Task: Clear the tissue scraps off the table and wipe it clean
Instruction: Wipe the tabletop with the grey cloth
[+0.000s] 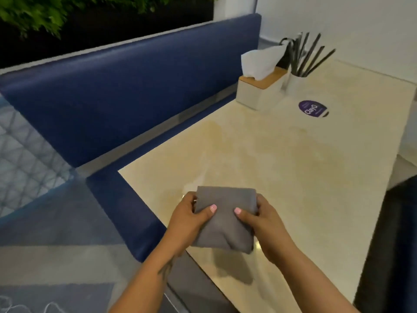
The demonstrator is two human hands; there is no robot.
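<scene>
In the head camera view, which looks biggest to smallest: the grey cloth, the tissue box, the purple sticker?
1. Grey cloth, though it is nearest the camera, which inflates it.
2. Tissue box, counted without its tissue.
3. Purple sticker, clearly smallest.

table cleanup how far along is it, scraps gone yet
No loose tissue scraps show on the table. In hand: the left hand and right hand grip a folded grey cloth over the near edge. Left: the wiping; whether any is already done cannot be told.
</scene>
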